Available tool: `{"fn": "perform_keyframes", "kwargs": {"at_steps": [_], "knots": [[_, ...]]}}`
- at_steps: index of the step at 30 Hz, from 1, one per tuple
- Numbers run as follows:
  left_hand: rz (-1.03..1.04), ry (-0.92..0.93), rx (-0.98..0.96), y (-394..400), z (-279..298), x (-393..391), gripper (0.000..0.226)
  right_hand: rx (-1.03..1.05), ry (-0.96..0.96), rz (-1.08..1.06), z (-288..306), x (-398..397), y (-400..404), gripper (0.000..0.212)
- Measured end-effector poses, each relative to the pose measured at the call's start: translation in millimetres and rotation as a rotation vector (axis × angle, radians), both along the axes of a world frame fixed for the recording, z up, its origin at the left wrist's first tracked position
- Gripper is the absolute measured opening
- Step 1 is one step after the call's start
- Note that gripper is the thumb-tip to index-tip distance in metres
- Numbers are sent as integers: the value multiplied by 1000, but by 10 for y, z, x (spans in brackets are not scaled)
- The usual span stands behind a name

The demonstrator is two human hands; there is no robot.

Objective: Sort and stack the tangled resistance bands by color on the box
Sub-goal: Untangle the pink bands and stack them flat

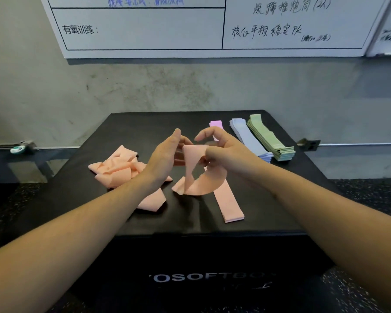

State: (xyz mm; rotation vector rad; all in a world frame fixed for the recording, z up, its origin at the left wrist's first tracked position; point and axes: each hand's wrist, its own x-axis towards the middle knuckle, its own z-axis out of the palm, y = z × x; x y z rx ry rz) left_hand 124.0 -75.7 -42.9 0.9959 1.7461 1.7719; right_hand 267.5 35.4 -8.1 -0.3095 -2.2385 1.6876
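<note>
Nearest, by the black box's (145,224) front edge, a flat stack of peach bands (231,205) is begun. Above it the right hand (226,152) pinches a twisted peach band (196,177), fingers (209,154) curled round its upper fold; the left hand (165,152) holds straight, apart fingers against its far side. Toward the left edge a peach tangle (115,167) waits. At the far right corner, purple (252,141) and green (271,141) stacks look finished; a pink stack (216,124) is partly hidden.
</note>
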Motion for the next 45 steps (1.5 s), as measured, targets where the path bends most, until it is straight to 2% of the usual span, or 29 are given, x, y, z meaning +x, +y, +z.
{"fn": "perform_keyframes", "kwargs": {"at_steps": [5,9,14,17,22,24,27,31,35,40,42,45], "knots": [[-148,-82,10,-98,156,248,52,97,-55,38,83,134,-34,26],[-192,-22,-113,-203,244,368,33,218,-73,31,115,242,-87,23],[-179,148,-324,-366,391,379,34,389,-146,42,147,389,-188,38],[-223,258,-479,-462,494,448,34,416,-131,65,152,508,-214,43],[-293,291,-521,-589,600,586,27,453,-131,56,198,666,-206,40],[-307,249,-469,-606,606,640,30,466,-120,48,200,713,-200,38],[-304,165,-305,-596,585,717,19,443,-64,20,196,785,-182,39],[-306,-3,-151,-556,532,803,15,418,15,-33,168,918,-184,51],[-264,-141,-47,-523,488,888,23,376,96,-101,84,1028,-179,39],[-267,-174,-7,-500,446,990,25,374,191,-321,67,1091,-178,17],[-239,-159,-29,-491,418,1006,23,395,189,-369,86,1112,-176,17],[-240,-156,-52,-480,356,1037,18,232,184,-333,122,1132,-201,14]]}}
